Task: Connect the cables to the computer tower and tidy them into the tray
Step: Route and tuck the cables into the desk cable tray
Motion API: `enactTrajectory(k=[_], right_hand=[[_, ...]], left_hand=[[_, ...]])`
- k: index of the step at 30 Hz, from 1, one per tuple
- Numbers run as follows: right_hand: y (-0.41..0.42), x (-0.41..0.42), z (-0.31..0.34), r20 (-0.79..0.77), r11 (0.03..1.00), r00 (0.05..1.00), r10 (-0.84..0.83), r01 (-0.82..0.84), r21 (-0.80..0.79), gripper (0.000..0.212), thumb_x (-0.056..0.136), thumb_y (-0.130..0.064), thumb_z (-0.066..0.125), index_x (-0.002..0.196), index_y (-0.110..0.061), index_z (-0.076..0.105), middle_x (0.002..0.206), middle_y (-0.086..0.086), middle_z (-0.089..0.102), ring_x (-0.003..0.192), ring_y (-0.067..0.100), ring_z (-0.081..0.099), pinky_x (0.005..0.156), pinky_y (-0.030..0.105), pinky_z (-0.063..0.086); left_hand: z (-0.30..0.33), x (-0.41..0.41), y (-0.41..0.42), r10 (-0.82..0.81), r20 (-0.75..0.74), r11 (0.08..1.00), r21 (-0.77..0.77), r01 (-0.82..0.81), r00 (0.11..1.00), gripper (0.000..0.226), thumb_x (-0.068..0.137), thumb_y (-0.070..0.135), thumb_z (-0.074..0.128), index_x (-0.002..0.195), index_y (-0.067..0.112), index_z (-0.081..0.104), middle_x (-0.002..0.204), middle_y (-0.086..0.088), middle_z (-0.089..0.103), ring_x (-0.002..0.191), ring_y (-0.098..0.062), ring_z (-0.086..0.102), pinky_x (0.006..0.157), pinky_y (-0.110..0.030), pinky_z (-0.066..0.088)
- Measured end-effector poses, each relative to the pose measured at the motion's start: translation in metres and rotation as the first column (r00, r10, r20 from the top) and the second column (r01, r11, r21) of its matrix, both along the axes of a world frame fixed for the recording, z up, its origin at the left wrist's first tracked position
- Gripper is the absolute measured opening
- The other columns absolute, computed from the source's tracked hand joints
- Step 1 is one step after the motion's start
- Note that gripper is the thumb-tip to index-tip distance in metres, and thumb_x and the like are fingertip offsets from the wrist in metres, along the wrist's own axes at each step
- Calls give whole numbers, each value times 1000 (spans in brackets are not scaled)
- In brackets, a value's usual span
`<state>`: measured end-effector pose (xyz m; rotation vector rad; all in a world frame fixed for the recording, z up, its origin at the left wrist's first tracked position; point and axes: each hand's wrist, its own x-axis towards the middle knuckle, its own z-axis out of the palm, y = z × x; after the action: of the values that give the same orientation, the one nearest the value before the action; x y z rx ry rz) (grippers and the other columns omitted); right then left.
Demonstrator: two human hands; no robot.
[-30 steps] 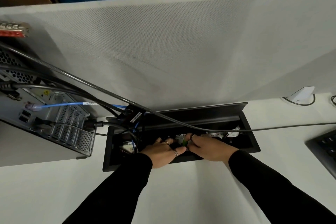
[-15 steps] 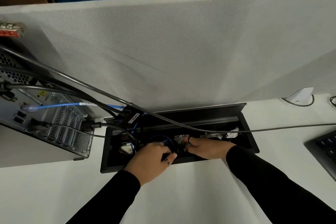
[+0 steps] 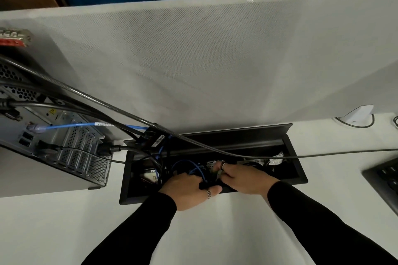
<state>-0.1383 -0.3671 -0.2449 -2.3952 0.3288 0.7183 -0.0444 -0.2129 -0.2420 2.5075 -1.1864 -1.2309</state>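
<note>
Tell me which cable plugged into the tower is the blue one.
The thin blue cable, plugged in beside the tower's expansion slots and running right toward the tray; all the other cables are black.

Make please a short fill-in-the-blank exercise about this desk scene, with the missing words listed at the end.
1. Both hands, the left hand and the right hand, reach into the black ____ set in the desk.
2. The cable plugged into the back of the computer tower and looping in front of the left hand is ____ in colour.
3. At the right edge of the picture, part of a dark ____ shows.

Missing words: tray; blue; keyboard
</note>
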Motion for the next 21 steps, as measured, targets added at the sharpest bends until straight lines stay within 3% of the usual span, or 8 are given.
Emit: enactTrajectory(k=[3, 7, 9, 12, 14, 17, 19, 21], right_hand=[[4, -1, 4, 36, 993, 999, -4, 9, -114, 31, 98, -33, 31, 120, -20, 49, 112, 9, 63, 98, 26, 59, 81, 33, 42], [11, -6, 5, 187, 978, 982, -2, 41, -202, 29, 99, -29, 31, 124, -25, 45, 106, 6, 66, 96, 25, 61, 77, 32, 41], [17, -5, 2, 302, 978, 952, -49, 108, -179, 26, 97, -27, 35, 120, -24, 47, 106, 3, 64, 94, 21, 61, 78, 33, 44], [30, 4, 0, 418, 970, 876, -241, 237, 62, 16, 95, -24, 46, 109, -25, 51, 97, -6, 64, 81, 9, 59, 78, 31, 50], [37, 12, -3, 409, 936, 844, -348, 285, 209, 15, 93, -25, 52, 108, -24, 53, 97, -8, 67, 85, 6, 62, 81, 32, 53], [43, 19, -13, 412, 916, 818, -401, 352, 193, 10, 89, -29, 59, 98, -26, 60, 96, -10, 69, 85, 4, 63, 80, 31, 53], [43, 21, -16, 393, 915, 827, -401, 382, 131, 1, 87, -29, 61, 86, -30, 61, 88, -10, 67, 77, 4, 62, 74, 32, 53], [41, 22, -16, 318, 916, 860, -400, 383, 118, 16, 84, -24, 62, 85, -35, 51, 75, -11, 65, 73, 7, 62, 72, 33, 53]], left_hand=[[3, 3, 2, 18, -38, 1000, -16, -18, 999, 68, 71, 79, 35, 111, 30, 59, 107, 2, 65, 101, -18, 59, 91, -34, 48], [7, 1, 7, 119, -4, 980, -161, -118, 993, 46, 78, 61, 55, 104, 24, 59, 96, 1, 67, 87, -15, 63, 81, -35, 53], [11, -2, 10, 125, 64, 967, -233, -107, 990, 43, 80, 55, 57, 107, 21, 59, 104, 2, 61, 96, -13, 58, 85, -34, 51], [10, -8, 19, 65, 253, 961, -275, 8, 965, 46, 87, 52, 48, 119, 19, 52, 125, 3, 41, 120, -13, 35, 97, -28, 41], [9, -14, 27, 59, 319, 961, -275, 33, 946, 51, 89, 54, 38, 127, 20, 46, 137, 4, 31, 129, -13, 27, 102, -22, 36], [7, -20, 36, 60, 363, 965, -261, 39, 930, 61, 88, 59, 23, 136, 24, 37, 151, 6, 21, 137, -9, 25, 106, -17, 27], [1, -23, 38, 90, 357, 957, -291, 19, 930, 56, 92, 57, 23, 137, 25, 36, 150, 7, 29, 135, -8, 32, 105, -18, 29], [-1, -29, 36, 117, 361, 960, -279, -12, 925, 66, 87, 60, 16, 133, 23, 44, 135, 2, 52, 124, -13, 48, 102, -23, 38]])
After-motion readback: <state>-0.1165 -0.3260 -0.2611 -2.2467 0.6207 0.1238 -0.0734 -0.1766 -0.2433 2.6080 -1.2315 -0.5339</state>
